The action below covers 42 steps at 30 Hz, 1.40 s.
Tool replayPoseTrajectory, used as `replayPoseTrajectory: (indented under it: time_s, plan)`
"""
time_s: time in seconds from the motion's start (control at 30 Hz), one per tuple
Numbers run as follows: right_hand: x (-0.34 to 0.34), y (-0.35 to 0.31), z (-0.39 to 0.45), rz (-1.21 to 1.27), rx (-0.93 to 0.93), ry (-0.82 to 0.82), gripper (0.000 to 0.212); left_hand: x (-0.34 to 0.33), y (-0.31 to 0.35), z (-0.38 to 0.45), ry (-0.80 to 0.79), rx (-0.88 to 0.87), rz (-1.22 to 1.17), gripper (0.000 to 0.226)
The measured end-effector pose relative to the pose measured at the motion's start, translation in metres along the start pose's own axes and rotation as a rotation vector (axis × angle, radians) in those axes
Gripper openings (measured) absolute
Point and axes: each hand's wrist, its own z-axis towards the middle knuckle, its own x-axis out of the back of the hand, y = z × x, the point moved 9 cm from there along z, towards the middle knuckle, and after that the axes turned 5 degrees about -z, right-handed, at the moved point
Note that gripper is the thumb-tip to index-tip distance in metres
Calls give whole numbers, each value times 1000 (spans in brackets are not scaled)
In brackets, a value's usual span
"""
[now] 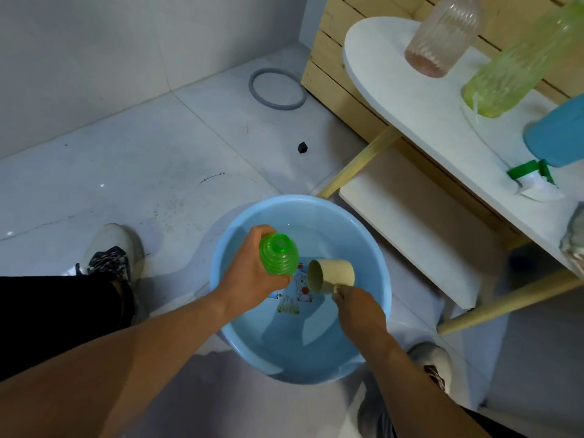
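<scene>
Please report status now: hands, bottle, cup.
Left hand grips green bottle. Right hand pinches beige cup by handle, tipped sideways. Both over blue basin. Nothing between them.

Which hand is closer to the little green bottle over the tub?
Left. The left hand grips the green bottle itself; the right hand is beside it to the right, apart, holding the beige cup by its handle.

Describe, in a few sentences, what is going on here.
A person leans over a blue basin on the tiled floor. The left hand grips a green ribbed bottle above it. The right hand holds a beige cup by its handle, tipped on its side, mouth toward the bottle. No pour shows. A pink bottle stands on the white shelf.
</scene>
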Motion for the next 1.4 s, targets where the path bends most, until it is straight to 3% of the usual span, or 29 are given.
replayPoseTrajectory:
  time_s: [0.3,0.4,0.5,0.57,0.67,0.8,1.03,1.4]
  plan:
    - [-29,-15,-3,-289,90,-24,27,-11,-18,-3,-31,23,-23,81]
    - [-40,-24,-7,-284,136,-62,26,-9,-20,-3,-28,21,-9,81]
    - [-41,-27,-8,-100,121,-91,25,-7,-22,-3,-15,23,-14,81]
    - [-38,-25,-5,148,83,-105,27,-5,-24,-3,-3,28,-14,82]
    - [-24,-12,-2,660,-75,-82,29,-3,-24,-3,3,20,-2,81]
    - [-13,7,-10,987,-297,-32,35,-1,-22,-4,17,7,7,80]
    - [34,17,-31,1068,-273,199,38,-6,-21,-7,3,8,42,83]
    - [112,10,-50,1066,-50,414,51,-20,-9,-7,-43,9,82,88]
